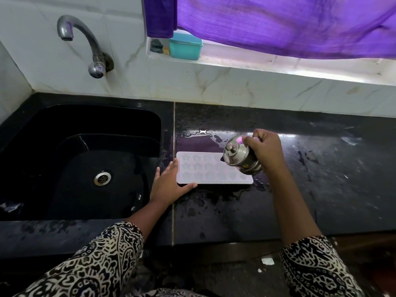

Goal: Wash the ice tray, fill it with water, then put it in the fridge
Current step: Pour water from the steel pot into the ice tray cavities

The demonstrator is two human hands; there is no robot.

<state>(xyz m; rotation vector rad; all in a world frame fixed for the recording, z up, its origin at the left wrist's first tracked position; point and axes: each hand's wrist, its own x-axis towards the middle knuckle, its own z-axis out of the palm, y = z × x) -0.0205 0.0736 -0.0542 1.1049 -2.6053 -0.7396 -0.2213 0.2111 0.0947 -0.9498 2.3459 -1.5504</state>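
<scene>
From the head camera we see the ice tray (214,168) flat on the wet black counter (300,189), just right of the sink (64,168). Our left hand (169,183) lies open, flat against its left corner; our right hand (265,148) grips a steel pot (240,155) tilted above its right end.

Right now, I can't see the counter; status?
Left hand flat, steadying tray corner. Right hand gripping steel pot, tilted over tray. Counter wet; nothing blocking.
</scene>
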